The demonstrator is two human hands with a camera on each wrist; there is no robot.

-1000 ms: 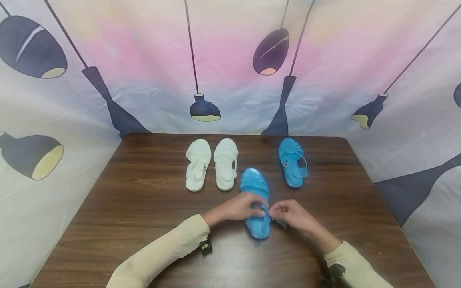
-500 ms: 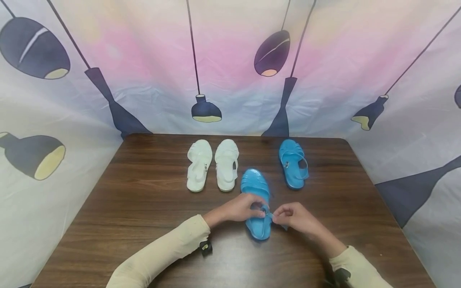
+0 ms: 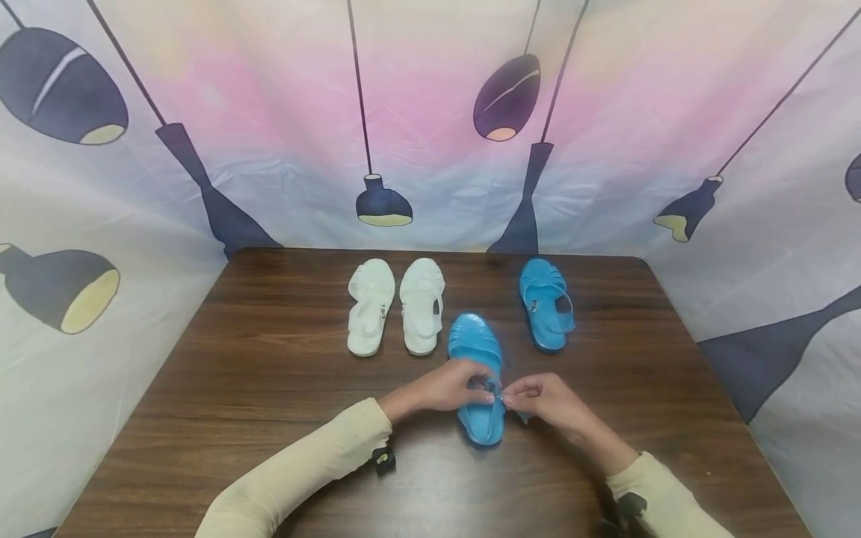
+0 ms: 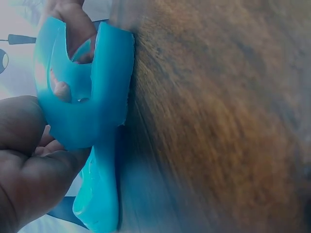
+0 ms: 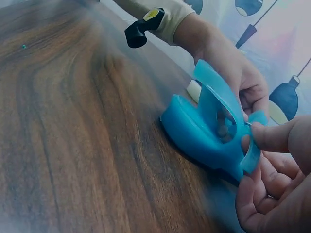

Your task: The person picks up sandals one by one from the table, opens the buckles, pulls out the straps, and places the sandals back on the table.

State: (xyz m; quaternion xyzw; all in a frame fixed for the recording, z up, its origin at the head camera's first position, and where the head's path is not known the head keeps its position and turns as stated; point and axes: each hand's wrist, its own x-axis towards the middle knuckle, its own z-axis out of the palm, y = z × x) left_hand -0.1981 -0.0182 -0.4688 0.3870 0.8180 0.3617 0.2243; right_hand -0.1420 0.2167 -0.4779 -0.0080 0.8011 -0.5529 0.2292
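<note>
A blue jelly sandal (image 3: pixel 474 340) lies on the table, toe away from me. My left hand (image 3: pixel 444 386) reaches over its left side and grips the ankle strap beside the metal buckle (image 5: pixel 248 124). From the right, my right hand (image 3: pixel 543 400) pinches the free strap (image 5: pixel 250 158) between thumb and fingers, right at the buckle. In the left wrist view the sandal's heel part (image 4: pixel 77 116) stands up beside the left thumb and hides part of the right hand. Whether the strap passes through the buckle I cannot tell.
The second blue sandal (image 3: pixel 548 306) lies farther back on the right. Two white sandals (image 3: pixel 370 308) sit side by side at the back, left of centre. Behind the brown wooden table (image 3: pixel 269 359) hangs a cloth backdrop (image 3: pixel 430 112) printed with lamps.
My right hand drew slightly to the right with the strap half a second ago, and is now back close against the buckle. The left hand and the sandal have stayed in place.
</note>
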